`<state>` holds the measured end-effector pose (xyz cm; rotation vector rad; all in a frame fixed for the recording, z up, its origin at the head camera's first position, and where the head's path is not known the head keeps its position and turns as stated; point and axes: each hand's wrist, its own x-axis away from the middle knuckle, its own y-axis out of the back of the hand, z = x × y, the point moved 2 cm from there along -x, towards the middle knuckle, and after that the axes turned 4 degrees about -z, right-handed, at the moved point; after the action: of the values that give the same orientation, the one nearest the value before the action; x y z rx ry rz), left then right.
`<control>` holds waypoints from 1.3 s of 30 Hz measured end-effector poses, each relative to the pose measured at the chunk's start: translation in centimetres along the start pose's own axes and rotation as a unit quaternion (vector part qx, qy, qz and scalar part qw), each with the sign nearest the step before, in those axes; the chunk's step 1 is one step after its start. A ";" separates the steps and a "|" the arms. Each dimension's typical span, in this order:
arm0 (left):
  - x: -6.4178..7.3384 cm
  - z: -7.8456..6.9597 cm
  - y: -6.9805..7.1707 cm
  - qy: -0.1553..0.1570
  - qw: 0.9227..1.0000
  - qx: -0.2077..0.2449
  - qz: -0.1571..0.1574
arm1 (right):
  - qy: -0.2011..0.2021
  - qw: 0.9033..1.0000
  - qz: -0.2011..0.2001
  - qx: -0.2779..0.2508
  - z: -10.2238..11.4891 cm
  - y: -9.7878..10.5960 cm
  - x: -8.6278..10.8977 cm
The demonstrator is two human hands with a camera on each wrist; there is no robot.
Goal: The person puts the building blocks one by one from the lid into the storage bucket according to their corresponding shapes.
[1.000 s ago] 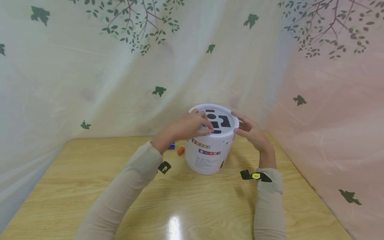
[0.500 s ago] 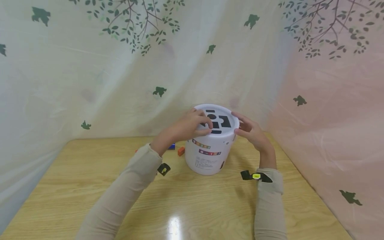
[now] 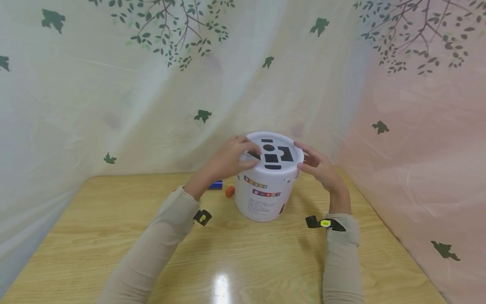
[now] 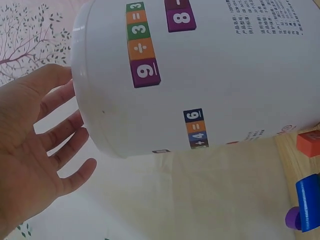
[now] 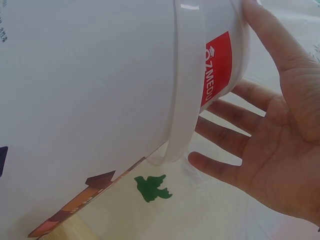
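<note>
A white bucket (image 3: 265,207) with number sums printed on its side stands upright on the table. Its lid (image 3: 282,166) has several dark cut-out holes, one of them round. Over the left part of the lid is my left hand (image 3: 229,158), fingers loosely bent, with nothing seen between them. In the left wrist view that hand (image 4: 30,150) has its fingertips at the lid's edge. At the right rim, my right hand (image 3: 320,169) rests spread fingers and thumb against the bucket. The right wrist view shows the right hand (image 5: 280,120) beside a red label (image 5: 217,67).
An orange block (image 3: 230,191) and a blue curved piece (image 3: 216,185) lie left of the bucket. Beside the blue piece is a purple round piece (image 4: 292,218). A patterned curtain (image 3: 152,105) hangs behind the wooden table (image 3: 243,257).
My left hand has drawn back leftward over the lid, uncovering more of its holes and the blue piece. My right hand stays at the rim, and the bucket has not visibly moved.
</note>
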<state>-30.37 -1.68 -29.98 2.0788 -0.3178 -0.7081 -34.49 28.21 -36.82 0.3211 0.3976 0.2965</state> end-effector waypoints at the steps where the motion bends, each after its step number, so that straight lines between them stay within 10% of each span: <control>1: 0.1 0.2 0.0 0.004 1.000 0.009 -0.008 | 0.000 1.000 0.000 -0.001 0.0 0.0 0.0; 19: 2.3 6.3 -1.6 0.049 0.969 0.162 -0.179 | -0.009 1.000 -0.010 0.006 0.2 0.4 0.2; 24: 3.2 8.4 -3.5 0.066 0.969 0.165 -0.170 | -0.011 1.000 -0.011 0.006 0.1 0.3 0.2; 39: 5.3 11.1 -8.9 0.062 0.996 -0.023 -0.065 | -0.009 1.000 -0.007 0.005 0.2 0.0 0.1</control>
<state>-33.07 -6.63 -44.10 2.1027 -0.0960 -0.6529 -34.36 28.20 -36.66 0.3313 0.3846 0.2781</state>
